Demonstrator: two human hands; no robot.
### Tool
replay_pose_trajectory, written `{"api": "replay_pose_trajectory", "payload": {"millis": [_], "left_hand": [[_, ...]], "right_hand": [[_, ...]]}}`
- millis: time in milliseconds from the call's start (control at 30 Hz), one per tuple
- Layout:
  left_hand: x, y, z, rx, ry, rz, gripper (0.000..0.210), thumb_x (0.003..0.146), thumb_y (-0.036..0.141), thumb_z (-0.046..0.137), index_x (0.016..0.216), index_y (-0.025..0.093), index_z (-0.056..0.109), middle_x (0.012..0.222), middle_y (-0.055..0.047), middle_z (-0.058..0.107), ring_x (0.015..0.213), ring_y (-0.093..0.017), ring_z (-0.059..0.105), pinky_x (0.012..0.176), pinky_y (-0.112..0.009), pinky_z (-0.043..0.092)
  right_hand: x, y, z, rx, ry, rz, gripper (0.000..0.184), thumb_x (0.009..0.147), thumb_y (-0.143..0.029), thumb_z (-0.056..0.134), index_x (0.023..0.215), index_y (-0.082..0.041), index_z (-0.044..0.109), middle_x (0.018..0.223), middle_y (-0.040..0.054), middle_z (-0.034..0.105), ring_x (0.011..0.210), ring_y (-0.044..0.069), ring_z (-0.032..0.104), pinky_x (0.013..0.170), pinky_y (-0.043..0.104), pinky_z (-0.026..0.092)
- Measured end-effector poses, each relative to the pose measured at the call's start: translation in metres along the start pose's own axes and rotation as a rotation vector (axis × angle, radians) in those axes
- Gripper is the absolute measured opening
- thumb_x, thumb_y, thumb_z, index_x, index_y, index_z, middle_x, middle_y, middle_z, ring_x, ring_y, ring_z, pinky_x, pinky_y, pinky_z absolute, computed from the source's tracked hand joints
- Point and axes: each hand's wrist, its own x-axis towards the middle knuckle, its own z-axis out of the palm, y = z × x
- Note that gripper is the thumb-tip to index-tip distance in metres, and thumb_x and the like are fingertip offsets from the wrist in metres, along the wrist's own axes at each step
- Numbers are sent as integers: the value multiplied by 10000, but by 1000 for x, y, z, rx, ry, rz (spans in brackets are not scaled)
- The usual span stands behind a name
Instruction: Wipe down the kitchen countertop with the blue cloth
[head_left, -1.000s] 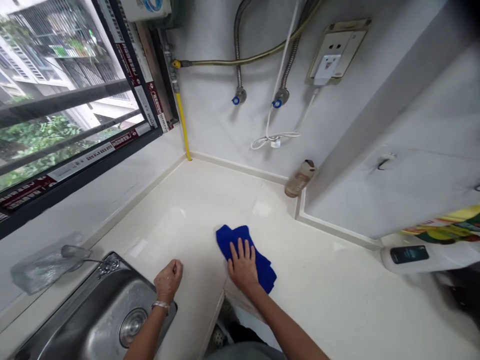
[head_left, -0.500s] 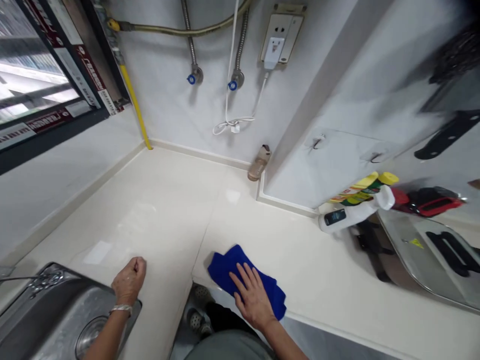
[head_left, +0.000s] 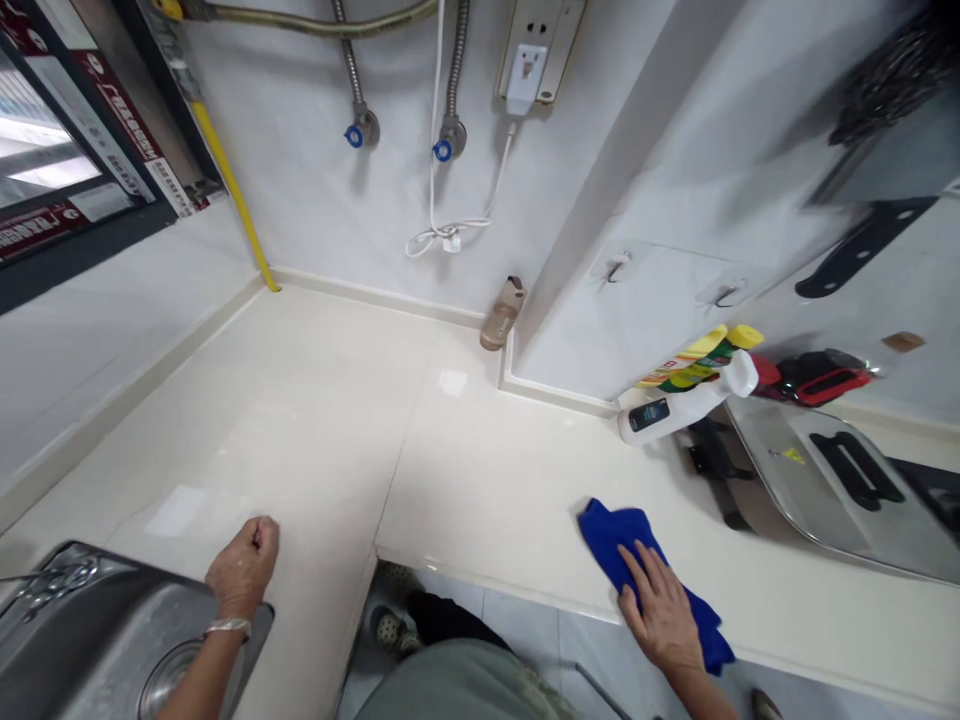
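Observation:
A folded blue cloth [head_left: 611, 540] lies on the cream countertop [head_left: 480, 480], near its front edge on the right. Spread over it, my right hand [head_left: 664, 612] presses down with the fingers out flat. My left hand [head_left: 244, 568] is curled into a fist above the counter, beside the steel sink [head_left: 180, 600]; no object shows in it. A light bracelet circles that wrist.
A white spray bottle [head_left: 675, 408], yellow-green bottles [head_left: 694, 360] and a lidded electric pan [head_left: 810, 480] stand on the right. A brown bottle [head_left: 501, 316] sits in the corner. A knife [head_left: 862, 250] hangs on the wall. The socket [head_left: 536, 60] has a white plug and cord.
My right hand has slid the blue cloth rightward along the counter's front, toward the pan. My left fist stays beside the sink. The view has shifted slightly.

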Motion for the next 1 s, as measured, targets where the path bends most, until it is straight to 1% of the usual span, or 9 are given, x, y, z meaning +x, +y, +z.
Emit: {"api": "replay_pose_trajectory", "payload": {"millis": [67, 167, 267, 333, 467, 633, 833, 933, 1000], "left_hand": [[-1, 0, 1, -10, 9, 15, 412, 940, 510, 312, 856, 245, 616, 647, -17, 461, 576, -171, 348, 594, -280, 264], [-3, -1, 4, -27, 29, 39, 397, 940, 494, 319, 826, 235, 598, 652, -14, 455, 596, -168, 370, 599, -275, 252], [-3, -3, 7, -46, 40, 37, 378, 936, 483, 337, 841, 234, 604, 675, -15, 472, 615, -168, 391, 604, -272, 243], [-3, -4, 8, -51, 31, 33, 375, 937, 482, 347, 843, 235, 613, 674, -15, 481, 619, -168, 395, 605, -272, 240], [-1, -5, 9, -43, 37, 53, 384, 950, 470, 353, 852, 229, 635, 674, -21, 510, 624, -169, 408, 603, -276, 231], [-2, -7, 13, -41, 70, 73, 385, 953, 458, 369, 855, 221, 656, 656, -21, 494, 619, -169, 396, 611, -283, 211], [-9, -4, 12, -350, 42, 100, 299, 915, 367, 459, 786, 182, 655, 640, -8, 444, 656, -159, 385, 641, -299, 218], [-32, 8, -2, -565, -72, 169, 342, 935, 383, 408, 935, 170, 675, 708, -19, 537, 705, -167, 473, 674, -281, 337], [-63, 19, -22, -759, -187, 267, 432, 961, 458, 344, 968, 172, 668, 760, -31, 575, 731, -169, 521, 680, -279, 402]], "right_hand": [[-2, 1, 2, -25, 12, 46, 618, 938, -380, 323, 1535, -221, 340, 1613, 87, 290, 1459, 328, 305, 1158, 555, 330], [-3, -22, 6, -68, 59, 125, 616, 952, -374, 276, 1525, -162, 359, 1612, 141, 275, 1462, 366, 284, 1137, 592, 325], [0, -69, 12, -79, 128, 165, 631, 957, -361, 279, 1534, -110, 330, 1609, 200, 252, 1466, 406, 250, 1126, 624, 300], [5, -107, 15, -50, 126, 132, 640, 952, -348, 314, 1557, -142, 284, 1618, 185, 240, 1469, 402, 246, 1132, 620, 285], [26, -184, 12, 31, 55, 83, 678, 941, -320, 365, 1584, -189, 199, 1643, 145, 182, 1491, 377, 202, 1161, 607, 240], [57, -257, 2, 57, -76, 24, 664, 940, -301, 402, 1565, -130, 255, 1647, 159, 149, 1511, 384, 109, 1193, 602, 160], [72, -280, 0, 57, -22, -125, 761, 917, -255, 433, 1596, -174, 99, 1648, 167, 136, 1505, 394, 125, 1170, 609, 194], [71, -276, 5, 27, 22, -136, 694, 923, -253, 408, 1579, -153, 203, 1638, 189, 167, 1505, 381, 134, 1159, 596, 228], [70, -274, 8, 16, 27, -133, 631, 929, -262, 394, 1541, -133, 319, 1628, 194, 199, 1504, 372, 139, 1159, 585, 236]]}}
